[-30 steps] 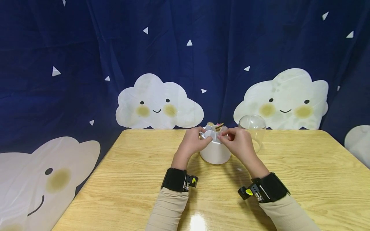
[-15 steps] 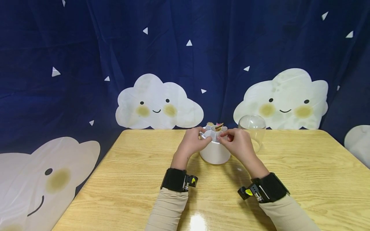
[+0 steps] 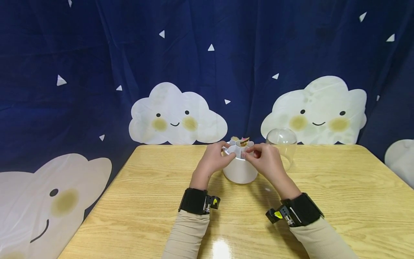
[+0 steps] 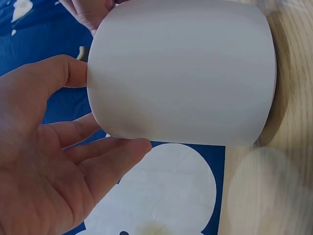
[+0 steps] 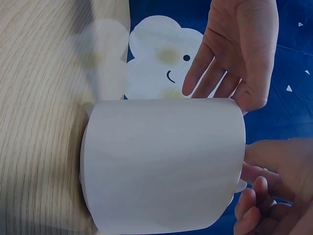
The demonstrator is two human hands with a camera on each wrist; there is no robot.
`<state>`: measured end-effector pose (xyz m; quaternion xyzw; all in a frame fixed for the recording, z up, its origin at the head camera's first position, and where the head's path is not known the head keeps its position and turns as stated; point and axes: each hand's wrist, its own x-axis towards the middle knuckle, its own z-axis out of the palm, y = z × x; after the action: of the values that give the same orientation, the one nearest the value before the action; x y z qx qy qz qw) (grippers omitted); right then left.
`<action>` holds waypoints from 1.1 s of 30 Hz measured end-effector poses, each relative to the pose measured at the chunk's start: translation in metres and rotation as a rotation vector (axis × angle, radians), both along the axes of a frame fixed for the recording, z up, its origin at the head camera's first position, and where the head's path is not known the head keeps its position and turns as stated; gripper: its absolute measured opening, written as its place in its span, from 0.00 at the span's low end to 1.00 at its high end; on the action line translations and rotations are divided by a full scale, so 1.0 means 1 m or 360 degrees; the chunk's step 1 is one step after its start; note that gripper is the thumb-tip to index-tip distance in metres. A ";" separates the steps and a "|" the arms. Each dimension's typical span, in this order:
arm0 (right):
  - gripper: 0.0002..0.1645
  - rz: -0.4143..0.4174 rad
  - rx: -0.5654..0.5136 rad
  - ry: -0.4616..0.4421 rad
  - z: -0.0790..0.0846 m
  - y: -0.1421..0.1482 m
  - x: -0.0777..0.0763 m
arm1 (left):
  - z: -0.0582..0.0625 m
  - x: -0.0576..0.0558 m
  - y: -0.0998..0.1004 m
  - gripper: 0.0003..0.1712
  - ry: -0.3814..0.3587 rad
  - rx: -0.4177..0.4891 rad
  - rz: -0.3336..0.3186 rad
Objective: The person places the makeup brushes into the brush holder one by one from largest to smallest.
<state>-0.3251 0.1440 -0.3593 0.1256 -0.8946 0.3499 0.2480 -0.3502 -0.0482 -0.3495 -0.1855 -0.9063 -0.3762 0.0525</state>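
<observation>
A white round organizer (image 3: 240,171) stands upright on the table, with petal-shaped compartments around a central tube. My left hand (image 3: 214,158) grips its left rim; the left wrist view shows a finger of that hand (image 4: 41,161) along the white wall (image 4: 181,73). At the right side of the rim, my right hand (image 3: 265,160) pinches with thumb and forefinger, the fingertips reaching past the edge. What lies between them is hidden. A small brown-and-gold item (image 3: 244,142) pokes out of the middle. Tan and pink bits show behind it.
A clear dome cover (image 3: 282,144) stands on the wooden table (image 3: 155,194) just right of the organizer, behind my right hand. The table's back edge is close, with a dark blue curtain (image 3: 194,54) printed with clouds behind it.
Both hands stay at the organizer's rim, with only a very slight shift of the right fingertips. The organizer and the clear dome keep their places.
</observation>
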 end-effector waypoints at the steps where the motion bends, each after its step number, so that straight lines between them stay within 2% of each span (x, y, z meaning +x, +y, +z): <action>1: 0.07 -0.0002 -0.0004 0.0015 0.001 0.000 0.000 | 0.000 0.000 0.000 0.23 0.0003 -0.0005 0.0006; 5: 0.07 -0.0034 -0.0032 0.0139 0.002 0.001 0.000 | 0.001 -0.001 -0.003 0.24 -0.0002 -0.0012 0.0032; 9: 0.09 -0.0083 -0.0084 0.0249 0.004 0.001 -0.001 | 0.002 -0.002 -0.007 0.23 0.0050 0.0018 0.0053; 13: 0.11 -0.0121 -0.0147 0.0286 0.006 0.002 -0.001 | 0.001 -0.003 -0.010 0.21 0.0118 0.0063 0.0084; 19: 0.09 -0.0152 -0.0210 0.0291 0.007 0.003 0.000 | 0.000 -0.005 -0.014 0.22 0.0159 0.0108 0.0134; 33: 0.10 -0.0161 -0.0213 0.0256 0.007 0.004 0.001 | 0.001 -0.005 -0.021 0.38 -0.0024 0.0089 0.0056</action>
<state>-0.3245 0.1480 -0.3520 0.0911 -0.8517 0.3845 0.3442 -0.3550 -0.0693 -0.3489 -0.1653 -0.8989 -0.4018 0.0575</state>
